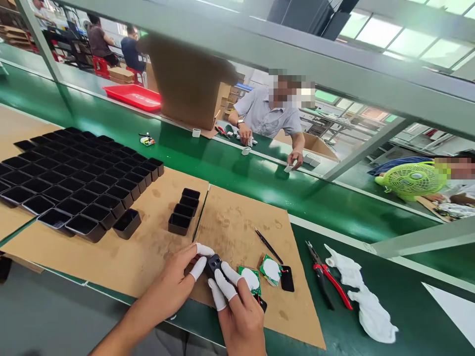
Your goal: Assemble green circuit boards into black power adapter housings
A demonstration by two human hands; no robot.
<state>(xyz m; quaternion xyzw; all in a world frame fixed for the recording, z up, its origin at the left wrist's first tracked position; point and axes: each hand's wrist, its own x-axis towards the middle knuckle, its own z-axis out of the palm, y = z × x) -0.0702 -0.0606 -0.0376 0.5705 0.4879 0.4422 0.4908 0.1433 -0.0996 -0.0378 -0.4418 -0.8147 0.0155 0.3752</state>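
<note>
Low in the middle of the head view, a small black plastic housing [213, 264] with small openings in its face is held between both hands. My left hand [177, 274], with white finger cots on its fingertips, pinches it from the left. From the right, my right hand [239, 309], also in white finger cots, closes on its near side. Just beyond the right hand lie a green circuit board [249, 280] with a white round part and a second such board [271, 270]. A black flat cover [287, 279] sits beside the second board, joined by a red wire.
Rows of open black boxes [77, 175] fill the cardboard's left; three more [183, 210] stand nearer the middle. A thin black tool [268, 245], red-handled pliers [326, 277] and crumpled white cloth [374, 314] lie rightward. Across the green bench, a co-worker [269, 111] handles white parts.
</note>
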